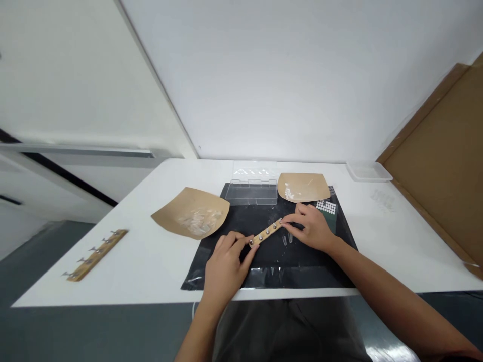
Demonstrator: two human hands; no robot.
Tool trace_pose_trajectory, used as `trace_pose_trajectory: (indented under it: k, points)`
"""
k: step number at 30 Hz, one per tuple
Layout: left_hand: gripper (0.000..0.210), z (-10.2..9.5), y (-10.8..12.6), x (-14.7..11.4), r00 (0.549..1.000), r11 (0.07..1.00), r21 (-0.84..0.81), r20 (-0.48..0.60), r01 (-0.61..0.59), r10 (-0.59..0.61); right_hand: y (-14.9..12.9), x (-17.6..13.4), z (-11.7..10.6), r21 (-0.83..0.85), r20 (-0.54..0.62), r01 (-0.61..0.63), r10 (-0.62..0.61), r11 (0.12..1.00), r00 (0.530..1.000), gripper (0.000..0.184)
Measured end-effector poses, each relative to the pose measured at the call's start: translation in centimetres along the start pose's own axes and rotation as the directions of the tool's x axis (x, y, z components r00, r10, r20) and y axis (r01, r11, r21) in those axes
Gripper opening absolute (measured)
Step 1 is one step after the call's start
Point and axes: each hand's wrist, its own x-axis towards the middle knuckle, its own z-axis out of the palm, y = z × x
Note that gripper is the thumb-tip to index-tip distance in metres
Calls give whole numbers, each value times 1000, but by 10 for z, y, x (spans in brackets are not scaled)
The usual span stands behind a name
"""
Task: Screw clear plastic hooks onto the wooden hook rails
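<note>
A narrow wooden strip (264, 234) with a row of round silver studs lies slantwise over the black mat (241, 221). My left hand (226, 259) is closed on its near left end, thumb and fingers on either side. At the far right end, my right hand (310, 226) has thumb and index finger pinched together at the last stud. Whatever sits between those fingertips is too small to make out. Just below my right fingers, a clear nail tip (285, 241) and another clear nail tip (290, 238) rest on the mat.
Brown paper (169, 213) bears clear nail tips at left; another brown sheet (313, 186) holds white bits. Behind the mat's middle lies a clear plastic case (252, 193). White dots (326, 206) sit right, a wooden bar with metal stems (96, 256) far left, a clear tray (370, 172) back right.
</note>
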Motion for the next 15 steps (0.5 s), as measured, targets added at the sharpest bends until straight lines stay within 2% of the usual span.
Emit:
trace_pose_trajectory:
  k: [6, 11, 15]
  points:
    - [33, 0, 0, -1, 1000, 1000, -4, -18, -12, 12, 13, -7, -28, 73, -169, -113, 124, 991, 978, 12]
    - [33, 2, -1, -2, 1000, 1000, -24, -14, -13, 13, 35, -14, -50, 22, -289, -229, 226, 973, 930, 13]
    - [33, 2, -3, -3, 1000, 999, -44, 0, -11, 11, 48, -17, -62, -30, -340, -322, 293, 946, 894, 17]
